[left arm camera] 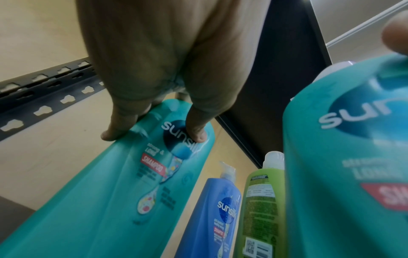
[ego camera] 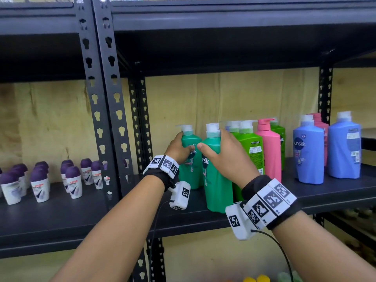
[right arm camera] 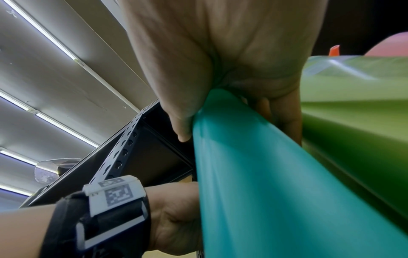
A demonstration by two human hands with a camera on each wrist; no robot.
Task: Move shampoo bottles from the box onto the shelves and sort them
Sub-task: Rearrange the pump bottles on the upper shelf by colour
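Two teal Sunsilk shampoo bottles stand upright on the black shelf [ego camera: 335,192]. My left hand [ego camera: 179,148] grips the farther teal bottle [ego camera: 192,169] near its shoulder, thumb on the label; the left wrist view shows this bottle [left arm camera: 123,183] with my fingers [left arm camera: 114,132] curled round it. My right hand [ego camera: 221,153] grips the nearer teal bottle [ego camera: 217,192], also seen in the right wrist view [right arm camera: 276,183], thumb in front and fingers behind. Both bottles look to rest on the shelf. The box is out of view.
Right of the teal pair stand green bottles [ego camera: 252,151], a pink bottle [ego camera: 269,151] and blue bottles [ego camera: 308,155] [ego camera: 344,147]. Small purple-capped deodorants [ego camera: 74,182] fill the left bay past the perforated uprights [ego camera: 105,102]. Another shelf board [ego camera: 223,17] lies overhead.
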